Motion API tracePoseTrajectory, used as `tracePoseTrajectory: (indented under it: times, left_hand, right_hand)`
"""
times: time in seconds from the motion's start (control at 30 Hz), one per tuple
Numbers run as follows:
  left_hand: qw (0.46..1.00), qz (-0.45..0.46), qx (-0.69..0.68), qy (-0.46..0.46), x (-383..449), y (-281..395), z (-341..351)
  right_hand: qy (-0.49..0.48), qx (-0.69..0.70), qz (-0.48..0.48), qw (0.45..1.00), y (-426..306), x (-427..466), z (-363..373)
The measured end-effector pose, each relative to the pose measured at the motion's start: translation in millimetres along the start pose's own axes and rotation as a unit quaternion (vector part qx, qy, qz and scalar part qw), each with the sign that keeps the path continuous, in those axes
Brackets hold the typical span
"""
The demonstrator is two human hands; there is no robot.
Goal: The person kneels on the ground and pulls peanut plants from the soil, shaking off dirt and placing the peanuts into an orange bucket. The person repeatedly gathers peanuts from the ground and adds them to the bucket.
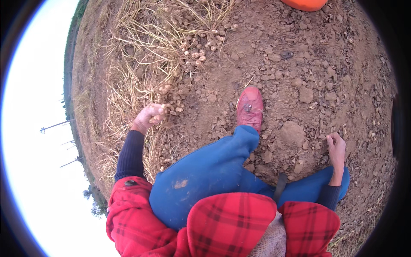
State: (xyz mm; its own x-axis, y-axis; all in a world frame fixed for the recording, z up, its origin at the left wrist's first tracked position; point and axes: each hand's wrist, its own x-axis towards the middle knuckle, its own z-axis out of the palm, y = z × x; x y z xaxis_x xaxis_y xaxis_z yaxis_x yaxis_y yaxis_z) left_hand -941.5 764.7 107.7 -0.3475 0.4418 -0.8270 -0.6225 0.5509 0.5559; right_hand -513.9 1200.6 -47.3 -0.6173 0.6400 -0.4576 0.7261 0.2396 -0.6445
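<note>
My left hand point(151, 116) is closed around peanut pods point(166, 108) at the edge of a row of pulled, dried peanut plants point(128, 93). Loose pods lie just beyond its fingertips, and the stalks spread out around the wrist. My right hand point(337, 150) hangs over bare soil beside my bent knee, its fingers loosely curled and nothing visible in them. More peanut pods point(197, 57), still among the roots and stems, lie farther up the row.
An orange container point(305, 3) is partly visible at the top edge. My red shoe point(250, 106) stands on cloddy brown soil point(221, 74). A large clod point(291, 133) sits between the shoe and my right hand. Utility poles point(57, 125) rise beyond the field at left.
</note>
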Motion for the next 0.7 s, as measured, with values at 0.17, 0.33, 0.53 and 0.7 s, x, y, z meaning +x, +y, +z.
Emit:
tracePoseTrajectory:
  times: [0.17, 0.33, 0.53, 0.7]
  left_hand:
    - [0.974, 0.046, -0.182, -0.128, 30.9, -30.3, 26.0]
    - [0.911, -0.027, -0.372, -0.177, 34.3, -70.1, 54.2]
    - [0.928, 0.019, -0.345, 0.143, 34.8, -112.7, 51.7]
    - [0.873, 0.082, -0.295, 0.379, 68.9, -108.3, 51.1]
  right_hand:
    - [-0.009, -0.009, 0.010, 1.000, -0.4, -0.1, -0.9]
    - [-0.001, -0.005, -0.001, 1.000, 4.2, 0.3, 0.0]
    - [-0.008, -0.003, 0.030, 1.000, 9.3, 3.0, 2.6]
    - [-0.006, -0.013, 0.009, 1.000, 9.9, 2.7, 1.5]
